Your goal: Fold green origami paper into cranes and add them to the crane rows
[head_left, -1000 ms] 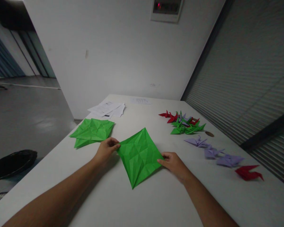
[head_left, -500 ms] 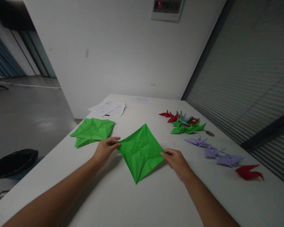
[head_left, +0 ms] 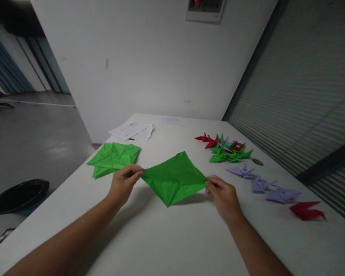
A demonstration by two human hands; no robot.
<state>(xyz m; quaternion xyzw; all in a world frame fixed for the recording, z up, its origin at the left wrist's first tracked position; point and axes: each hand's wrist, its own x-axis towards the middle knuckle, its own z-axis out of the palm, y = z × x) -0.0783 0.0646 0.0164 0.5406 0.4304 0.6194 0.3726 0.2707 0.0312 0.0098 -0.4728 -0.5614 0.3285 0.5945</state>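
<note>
A creased green paper sheet (head_left: 175, 178) is stretched between my two hands, a little above the white table (head_left: 161, 237), one corner pointing toward me. My left hand (head_left: 125, 183) pinches its left corner, closed on it. On the opposite corner, the fingers of my right hand (head_left: 222, 194) are closed in a pinch too. Just beyond my left hand lie more creased green sheets (head_left: 113, 157), overlapping each other.
Printed papers (head_left: 130, 131) lie at the far left. On the right are a pile of folded cranes (head_left: 230, 152), several purple cranes (head_left: 283, 194), a red crane (head_left: 307, 211) and a brown oval (head_left: 257, 162). A black-lined bin (head_left: 20, 196) stands left of the table.
Both hands have lifted the green sheet and drawn its side corners apart. Its near corner has moved away from me, and the middle now bends.
</note>
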